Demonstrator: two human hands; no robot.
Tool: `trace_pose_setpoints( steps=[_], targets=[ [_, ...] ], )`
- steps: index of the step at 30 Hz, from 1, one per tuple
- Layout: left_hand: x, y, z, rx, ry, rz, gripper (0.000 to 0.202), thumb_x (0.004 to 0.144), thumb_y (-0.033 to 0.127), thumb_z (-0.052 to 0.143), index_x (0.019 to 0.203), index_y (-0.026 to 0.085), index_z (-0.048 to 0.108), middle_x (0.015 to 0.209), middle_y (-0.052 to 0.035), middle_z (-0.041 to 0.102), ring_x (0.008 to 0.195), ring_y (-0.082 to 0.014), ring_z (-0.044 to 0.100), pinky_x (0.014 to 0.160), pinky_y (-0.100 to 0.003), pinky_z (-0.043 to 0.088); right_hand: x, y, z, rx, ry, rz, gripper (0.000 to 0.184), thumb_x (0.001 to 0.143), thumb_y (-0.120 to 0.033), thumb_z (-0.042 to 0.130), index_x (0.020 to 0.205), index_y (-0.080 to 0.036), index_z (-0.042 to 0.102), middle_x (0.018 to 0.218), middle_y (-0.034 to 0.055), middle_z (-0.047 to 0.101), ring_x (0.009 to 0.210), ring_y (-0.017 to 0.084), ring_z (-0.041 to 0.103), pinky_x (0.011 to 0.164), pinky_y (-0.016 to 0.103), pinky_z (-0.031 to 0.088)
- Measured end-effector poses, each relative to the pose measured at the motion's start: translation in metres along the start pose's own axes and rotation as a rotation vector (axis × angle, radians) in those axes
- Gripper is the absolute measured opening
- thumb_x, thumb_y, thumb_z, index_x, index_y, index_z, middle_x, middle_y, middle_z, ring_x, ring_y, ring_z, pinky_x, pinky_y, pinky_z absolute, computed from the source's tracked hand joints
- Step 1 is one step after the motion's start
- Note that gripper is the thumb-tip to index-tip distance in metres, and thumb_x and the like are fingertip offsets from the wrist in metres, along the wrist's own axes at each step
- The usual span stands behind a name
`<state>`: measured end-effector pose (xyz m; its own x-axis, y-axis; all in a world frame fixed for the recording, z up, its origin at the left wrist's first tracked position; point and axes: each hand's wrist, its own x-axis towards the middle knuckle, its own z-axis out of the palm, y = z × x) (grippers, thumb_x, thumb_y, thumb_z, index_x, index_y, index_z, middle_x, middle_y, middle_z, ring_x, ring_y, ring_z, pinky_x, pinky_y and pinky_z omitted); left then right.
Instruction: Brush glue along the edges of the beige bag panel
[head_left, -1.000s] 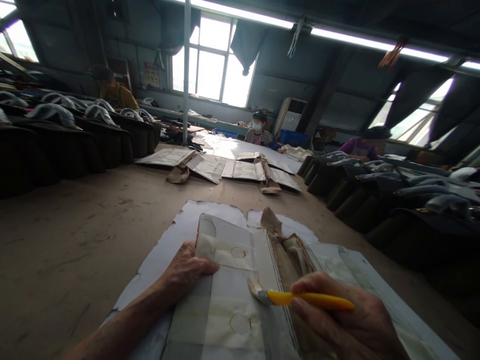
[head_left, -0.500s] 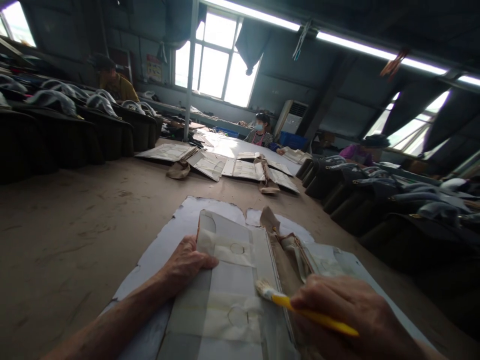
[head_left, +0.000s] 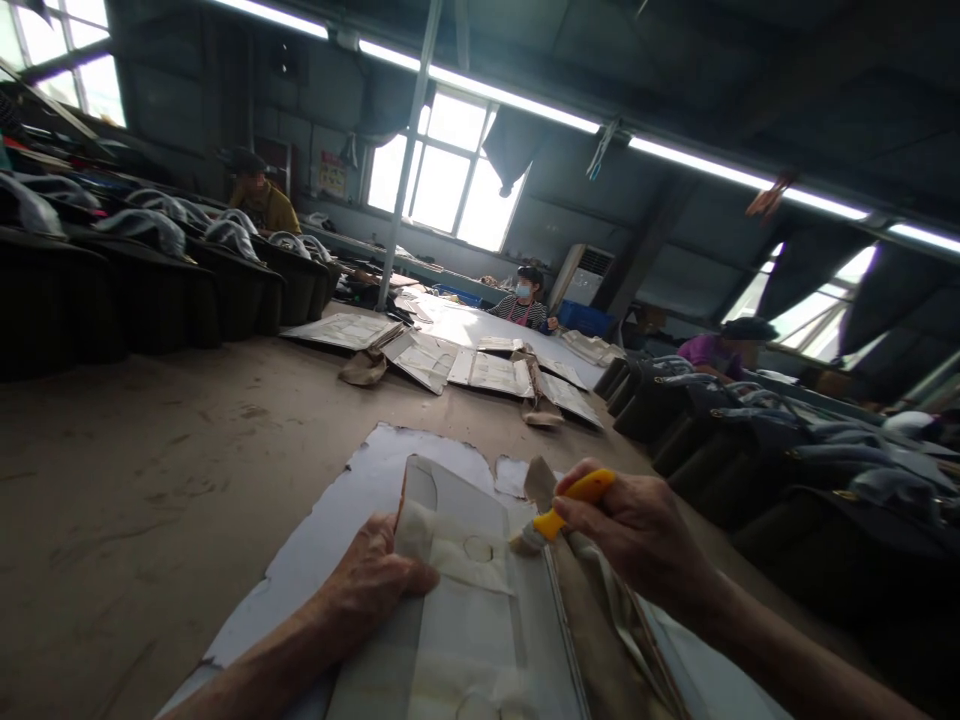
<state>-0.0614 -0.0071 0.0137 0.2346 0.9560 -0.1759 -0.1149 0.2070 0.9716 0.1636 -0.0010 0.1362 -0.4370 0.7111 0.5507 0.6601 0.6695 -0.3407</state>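
My left hand (head_left: 375, 585) lies on the left part of a flattened pale bag panel (head_left: 465, 610), with the fingers curled over its left edge and the thumb pressed on the panel. My right hand (head_left: 637, 530) is closed round a yellow-handled brush (head_left: 559, 515). The bristles touch the panel near its far end, next to the tan centre strip (head_left: 600, 620). The panel rests on a torn white sheet (head_left: 337, 530) spread over the brown worktable (head_left: 150, 480).
Several more flattened panels (head_left: 487, 368) lie further up the table. Rows of dark bags (head_left: 150, 280) line the left side, and another row of dark bags (head_left: 787, 440) lines the right. Three other people sit at the far end and sides. A metal post (head_left: 409, 150) rises at the back.
My right hand has carried the brush away from me, from the panel's middle to its far end. The camera has tipped upward. My left hand has kept its place.
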Motion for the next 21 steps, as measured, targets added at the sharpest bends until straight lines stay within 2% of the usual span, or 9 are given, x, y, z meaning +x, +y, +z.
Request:
trace_pose_setpoints(
  steps=[4,10,14,16,18,21],
  targets=[
    [0.000,0.001,-0.001,0.022,-0.023,0.053,0.036,0.052,0.016,0.059,0.087,0.010,0.068,0.074,-0.0053,0.068,0.063,-0.0196,0.060,0.054,-0.024,0.046,0.008,0.011,0.002,-0.049,0.030,-0.025,0.016,0.078,-0.021,0.054,0.067,-0.015,0.063,0.062,-0.0016,0.058,0.043,0.005,0.048,0.040,0.015,0.037],
    [-0.002,0.000,-0.001,-0.025,-0.050,0.028,0.040,0.053,0.015,0.059,0.092,0.010,0.067,0.073,-0.0049,0.068,0.065,-0.0223,0.061,0.055,-0.028,0.049,0.003,0.011,0.001,-0.109,0.097,-0.088,0.011,0.083,-0.023,0.056,0.077,-0.015,0.061,0.063,-0.0025,0.060,0.044,0.005,0.049,0.042,0.016,0.037],
    [-0.003,0.001,0.001,0.002,-0.030,0.027,0.039,0.054,0.014,0.058,0.091,0.009,0.067,0.072,-0.0055,0.068,0.062,-0.0208,0.060,0.053,-0.026,0.048,-0.007,0.010,0.001,-0.126,0.021,-0.201,0.008,0.084,-0.022,0.058,0.079,-0.016,0.060,0.065,-0.0032,0.060,0.054,0.006,0.055,0.053,0.015,0.041],
    [-0.003,0.003,0.001,-0.003,-0.028,0.020,0.039,0.053,0.014,0.057,0.090,0.009,0.067,0.072,-0.0060,0.068,0.062,-0.0211,0.061,0.053,-0.026,0.048,-0.010,0.011,-0.003,-0.143,-0.034,-0.228,0.009,0.084,-0.023,0.057,0.078,-0.016,0.059,0.063,-0.0038,0.058,0.053,0.005,0.054,0.053,0.015,0.040],
    [-0.003,0.003,0.001,-0.010,-0.024,0.015,0.039,0.053,0.015,0.058,0.090,0.009,0.067,0.074,-0.0065,0.069,0.063,-0.0218,0.061,0.054,-0.027,0.048,-0.011,0.011,-0.009,-0.174,-0.059,-0.209,0.010,0.085,-0.023,0.056,0.078,-0.017,0.060,0.062,-0.0041,0.057,0.051,0.005,0.052,0.051,0.015,0.039],
    [-0.002,0.002,0.000,-0.003,-0.018,0.015,0.039,0.052,0.015,0.058,0.090,0.010,0.067,0.074,-0.0054,0.068,0.064,-0.0222,0.061,0.054,-0.027,0.048,-0.011,0.011,-0.017,-0.199,-0.007,-0.148,0.010,0.085,-0.025,0.057,0.078,-0.017,0.060,0.059,-0.0048,0.058,0.048,0.005,0.052,0.048,0.015,0.040]
  ],
)
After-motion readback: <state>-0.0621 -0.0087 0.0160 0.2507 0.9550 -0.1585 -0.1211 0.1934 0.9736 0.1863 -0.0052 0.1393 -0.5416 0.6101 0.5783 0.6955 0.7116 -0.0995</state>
